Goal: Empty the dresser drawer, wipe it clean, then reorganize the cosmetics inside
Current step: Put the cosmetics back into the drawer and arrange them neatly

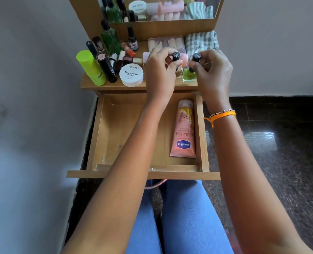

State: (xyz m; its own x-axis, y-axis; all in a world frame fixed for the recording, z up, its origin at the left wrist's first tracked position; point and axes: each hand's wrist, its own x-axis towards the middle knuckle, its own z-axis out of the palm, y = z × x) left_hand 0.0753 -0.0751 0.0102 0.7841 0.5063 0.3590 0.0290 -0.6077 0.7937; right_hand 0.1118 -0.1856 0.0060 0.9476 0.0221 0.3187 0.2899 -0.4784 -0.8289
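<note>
On the surface (pixel 113 85), 1 white nail polish remover tub (pixel 131 75) is noted at left. The left hand (pixel 160 70) pinches 1 black-capped bottle (pixel 175 56). The right hand (pixel 213 70) pinches the green nail polish bottle (pixel 190 74). 1 Vaseline tube (pixel 184 131) lies in the open drawer (pixel 115 129), at its right wall, below both sets of fingers.

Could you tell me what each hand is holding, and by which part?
Left hand: a small bottle, by its black cap. Right hand: the green nail polish bottle, also by its black cap.
</note>
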